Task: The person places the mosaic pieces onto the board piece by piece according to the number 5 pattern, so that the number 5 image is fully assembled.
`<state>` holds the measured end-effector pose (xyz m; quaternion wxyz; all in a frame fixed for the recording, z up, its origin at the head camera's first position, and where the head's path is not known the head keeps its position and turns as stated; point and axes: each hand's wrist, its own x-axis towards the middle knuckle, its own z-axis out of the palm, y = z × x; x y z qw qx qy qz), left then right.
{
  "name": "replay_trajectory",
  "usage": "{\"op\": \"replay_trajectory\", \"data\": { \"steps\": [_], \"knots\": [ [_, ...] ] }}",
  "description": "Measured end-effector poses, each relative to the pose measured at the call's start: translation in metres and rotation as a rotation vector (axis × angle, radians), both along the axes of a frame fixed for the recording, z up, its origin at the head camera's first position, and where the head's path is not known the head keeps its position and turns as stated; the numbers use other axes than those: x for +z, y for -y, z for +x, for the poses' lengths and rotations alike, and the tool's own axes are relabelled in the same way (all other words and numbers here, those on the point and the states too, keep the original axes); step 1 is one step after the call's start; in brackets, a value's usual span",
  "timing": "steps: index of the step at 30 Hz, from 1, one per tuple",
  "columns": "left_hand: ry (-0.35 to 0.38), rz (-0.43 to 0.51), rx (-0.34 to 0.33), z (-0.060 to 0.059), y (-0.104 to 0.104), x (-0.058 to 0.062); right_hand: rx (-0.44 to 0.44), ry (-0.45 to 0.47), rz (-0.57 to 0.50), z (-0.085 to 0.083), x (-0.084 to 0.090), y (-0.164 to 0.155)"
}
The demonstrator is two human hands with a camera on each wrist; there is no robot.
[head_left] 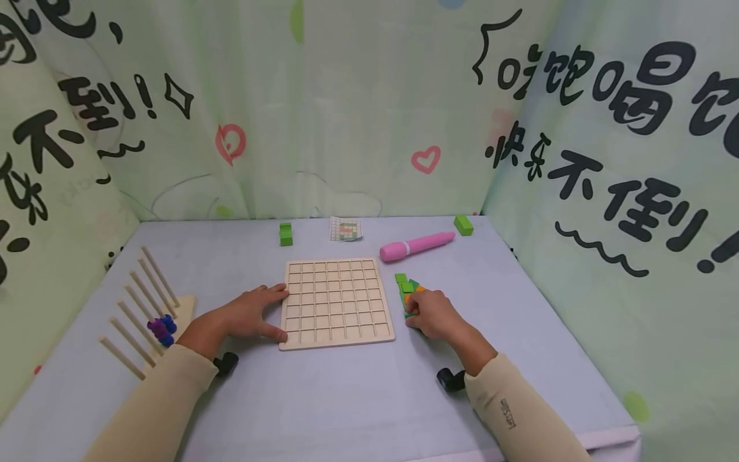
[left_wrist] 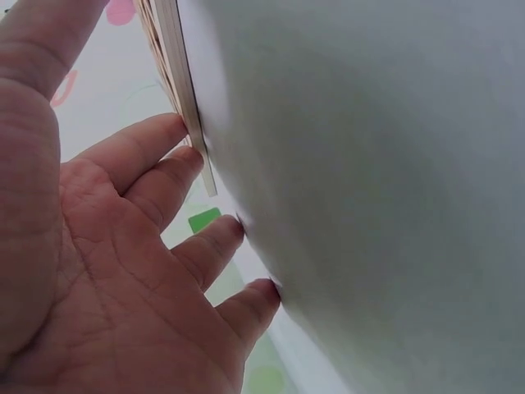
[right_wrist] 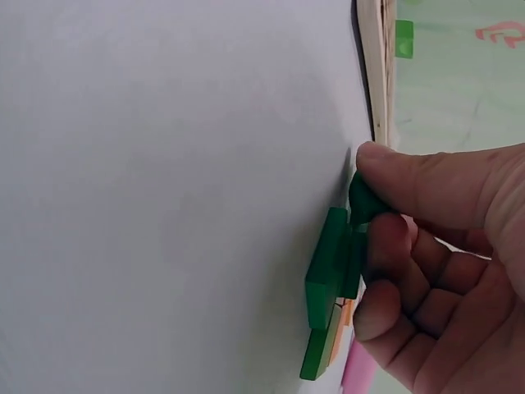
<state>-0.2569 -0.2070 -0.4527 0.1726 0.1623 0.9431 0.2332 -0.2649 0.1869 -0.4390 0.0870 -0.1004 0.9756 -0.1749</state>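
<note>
A wooden grid board lies flat on the table in the head view. Along its left edge my left hand spreads its fingers, with fingertips touching the side. The left wrist view shows that board's edge against two fingertips. To the right of the board, my right hand reaches into a small pile of green and orange blocks. In the right wrist view, thumb and index finger pinch a dark green block. Right beside it lies another dark green block; the fingers partly hide the pile.
A pink pen-shaped stick lies behind the pile. Green blocks and a printed card are near the back edge, with another green block at right. At left stands a peg rack with blue and purple beads.
</note>
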Motion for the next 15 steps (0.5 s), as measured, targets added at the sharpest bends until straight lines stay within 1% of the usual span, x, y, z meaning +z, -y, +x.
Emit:
{"op": "replay_trajectory", "data": {
  "steps": [5, 9, 12, 15],
  "knots": [
    [-0.002, -0.005, -0.005, -0.001, 0.0, -0.001, 0.057, -0.031, -0.048, -0.002, 0.007, 0.0],
    [0.012, -0.005, 0.007, -0.001, 0.0, 0.0, 0.107, -0.051, -0.092, -0.006, 0.01, 0.005],
    [0.026, -0.013, 0.018, -0.001, -0.001, 0.002, 0.114, -0.038, -0.14, -0.012, 0.012, 0.012],
    [0.033, -0.028, 0.03, -0.002, -0.002, 0.002, 0.102, 0.002, -0.21, -0.018, 0.014, 0.021]
  ]
}}
